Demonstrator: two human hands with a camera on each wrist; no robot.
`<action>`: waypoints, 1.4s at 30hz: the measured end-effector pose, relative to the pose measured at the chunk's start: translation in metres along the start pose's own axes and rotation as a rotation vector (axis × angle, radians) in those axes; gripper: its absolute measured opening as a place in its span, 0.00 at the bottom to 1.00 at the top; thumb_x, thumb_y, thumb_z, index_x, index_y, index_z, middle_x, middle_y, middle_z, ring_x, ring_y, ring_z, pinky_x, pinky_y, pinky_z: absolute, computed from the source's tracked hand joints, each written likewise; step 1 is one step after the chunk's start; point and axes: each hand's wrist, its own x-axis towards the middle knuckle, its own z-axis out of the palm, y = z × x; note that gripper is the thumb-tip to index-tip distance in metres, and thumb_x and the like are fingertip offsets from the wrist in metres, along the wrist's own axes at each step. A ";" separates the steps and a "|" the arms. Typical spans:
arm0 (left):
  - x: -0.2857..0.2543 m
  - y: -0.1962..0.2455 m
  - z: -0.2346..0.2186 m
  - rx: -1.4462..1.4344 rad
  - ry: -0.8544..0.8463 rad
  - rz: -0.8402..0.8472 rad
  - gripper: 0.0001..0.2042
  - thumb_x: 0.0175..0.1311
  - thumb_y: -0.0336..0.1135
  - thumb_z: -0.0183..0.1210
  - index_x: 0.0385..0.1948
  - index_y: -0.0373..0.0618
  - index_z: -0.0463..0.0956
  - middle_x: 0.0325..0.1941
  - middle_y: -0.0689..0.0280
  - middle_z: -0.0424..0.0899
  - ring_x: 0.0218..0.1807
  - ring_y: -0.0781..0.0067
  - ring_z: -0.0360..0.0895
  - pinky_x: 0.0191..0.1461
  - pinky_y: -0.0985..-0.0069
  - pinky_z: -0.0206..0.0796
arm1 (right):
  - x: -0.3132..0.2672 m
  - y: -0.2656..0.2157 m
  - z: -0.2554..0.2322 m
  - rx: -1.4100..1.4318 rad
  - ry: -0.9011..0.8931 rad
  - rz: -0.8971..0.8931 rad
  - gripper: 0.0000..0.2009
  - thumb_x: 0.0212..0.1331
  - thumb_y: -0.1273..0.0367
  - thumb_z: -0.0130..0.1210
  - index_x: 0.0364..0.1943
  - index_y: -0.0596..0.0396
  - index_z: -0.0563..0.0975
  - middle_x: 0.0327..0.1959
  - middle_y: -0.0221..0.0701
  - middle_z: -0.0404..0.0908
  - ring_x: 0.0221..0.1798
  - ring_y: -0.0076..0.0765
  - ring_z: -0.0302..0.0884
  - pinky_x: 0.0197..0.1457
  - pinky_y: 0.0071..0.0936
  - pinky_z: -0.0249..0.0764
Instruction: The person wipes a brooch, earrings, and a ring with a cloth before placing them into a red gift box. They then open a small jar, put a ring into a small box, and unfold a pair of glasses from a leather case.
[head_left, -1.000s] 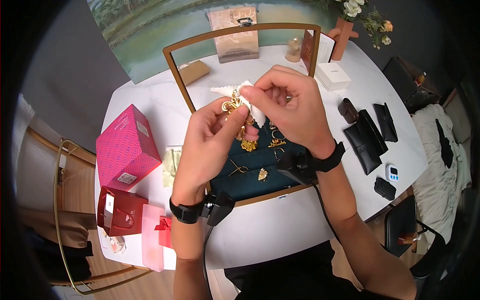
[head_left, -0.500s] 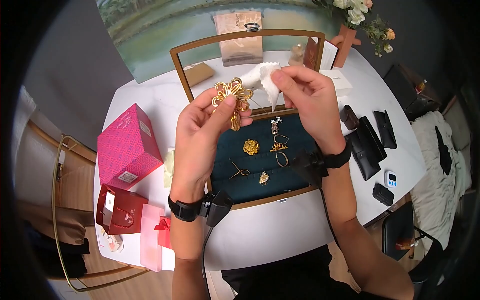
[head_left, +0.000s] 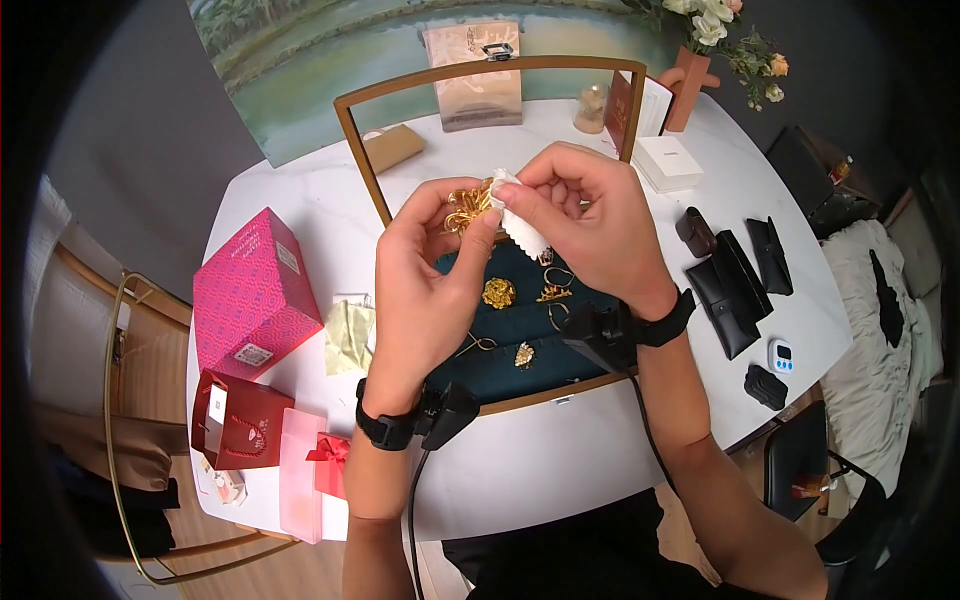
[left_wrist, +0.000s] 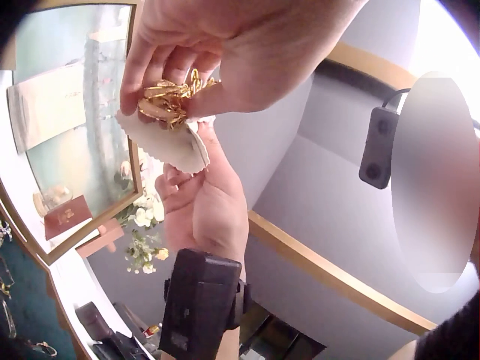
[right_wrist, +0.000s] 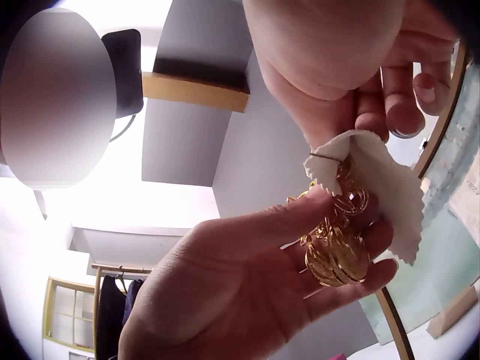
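Raised above an open jewelry box (head_left: 500, 400), my left hand (head_left: 425, 290) pinches a gold flower-shaped ornament (head_left: 465, 208) between thumb and fingers. My right hand (head_left: 600, 225) grips a white scallop-edged cloth (head_left: 525, 235) and presses it against the ornament's right side. In the right wrist view, looped gold wires and a rounded ribbed gold part (right_wrist: 337, 259) show, with the cloth (right_wrist: 397, 199) folded over the upper end. The left wrist view has the cloth (left_wrist: 169, 146) hanging below the gold loops (left_wrist: 166, 101). Fingers and cloth hide part of the ornament.
The box's dark green lining holds a gold flower piece (head_left: 498, 293), a leaf-like brooch (head_left: 524, 355) and rings. Its framed glass lid (head_left: 490, 66) stands up behind. Pink box (head_left: 255, 295) and red bag (head_left: 238, 420) are left; black cases (head_left: 725, 295) and a white timer (head_left: 782, 355) right.
The cloth was on the ornament, then lifted off to the right half a second ago, and is now back against it. The ornament has turned in the left hand.
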 end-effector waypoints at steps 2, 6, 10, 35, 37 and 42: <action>-0.002 0.003 0.003 -0.024 0.019 -0.034 0.10 0.67 0.26 0.59 0.47 0.33 0.75 0.43 0.63 0.84 0.45 0.80 0.80 0.49 0.81 0.73 | 0.000 0.001 0.001 -0.041 0.008 -0.022 0.09 0.60 0.70 0.64 0.28 0.62 0.80 0.18 0.18 0.73 0.21 0.08 0.60 0.23 0.14 0.56; -0.001 0.003 0.004 -0.090 0.001 -0.021 0.10 0.68 0.26 0.59 0.48 0.32 0.75 0.43 0.62 0.84 0.44 0.80 0.80 0.49 0.82 0.72 | 0.002 0.001 0.002 0.214 0.062 0.134 0.10 0.63 0.67 0.62 0.33 0.62 0.82 0.19 0.18 0.73 0.22 0.10 0.61 0.23 0.14 0.57; 0.004 0.001 -0.001 -0.312 0.079 -0.105 0.11 0.68 0.28 0.60 0.48 0.33 0.76 0.46 0.62 0.84 0.45 0.80 0.79 0.51 0.81 0.71 | 0.005 0.003 -0.004 0.374 0.212 0.247 0.14 0.66 0.62 0.60 0.40 0.62 0.82 0.22 0.18 0.74 0.23 0.12 0.64 0.26 0.14 0.60; 0.007 -0.007 -0.005 -0.439 0.134 -0.100 0.09 0.64 0.25 0.64 0.42 0.36 0.76 0.42 0.59 0.87 0.40 0.79 0.82 0.46 0.83 0.74 | 0.001 0.013 0.014 0.155 0.008 -0.009 0.11 0.65 0.68 0.59 0.41 0.65 0.82 0.34 0.26 0.77 0.30 0.15 0.72 0.30 0.15 0.68; 0.006 -0.006 -0.007 -0.405 0.113 -0.119 0.09 0.61 0.23 0.65 0.42 0.33 0.77 0.43 0.57 0.86 0.42 0.77 0.83 0.49 0.82 0.75 | 0.002 0.011 0.011 0.226 0.012 0.022 0.10 0.63 0.70 0.61 0.40 0.65 0.82 0.33 0.26 0.79 0.30 0.14 0.72 0.31 0.14 0.68; 0.004 -0.003 -0.002 -0.332 0.118 -0.115 0.10 0.60 0.22 0.65 0.43 0.32 0.79 0.43 0.56 0.86 0.42 0.77 0.83 0.48 0.81 0.76 | 0.002 0.011 0.001 0.321 0.003 0.115 0.08 0.57 0.73 0.66 0.37 0.64 0.82 0.30 0.25 0.82 0.29 0.12 0.73 0.32 0.11 0.70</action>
